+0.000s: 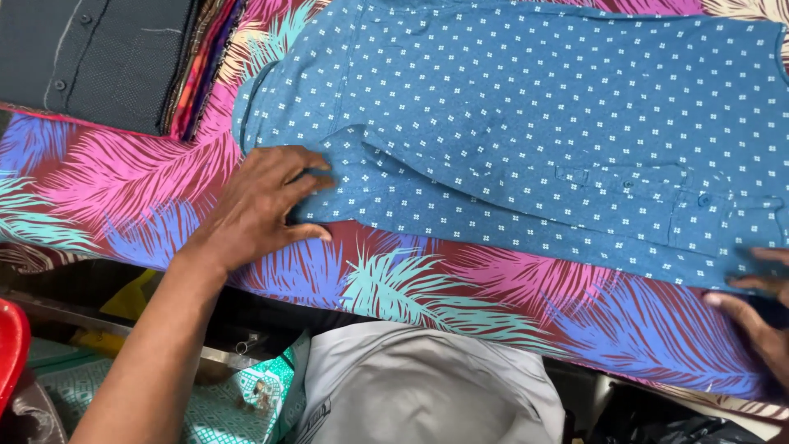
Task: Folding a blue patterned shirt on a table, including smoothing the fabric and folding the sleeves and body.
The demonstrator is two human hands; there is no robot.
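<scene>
The blue dotted shirt point(526, 123) lies flat across most of the counter point(123, 197), low enough to pass over. At the far left a stack of folded cloth point(123, 57) rises and blocks that corner. Bare patterned cover lies free to the left and along the near edge, between the left hand point(259, 205) and right hand point(760, 316).

Shirt point(526, 123) spread flat across the cloth-covered counter point(460, 288). Folded stack of clothes point(107, 57) behind, at far left. Left hand point(259, 205) on the shirt's left end, right hand point(760, 308) at its right end.
</scene>
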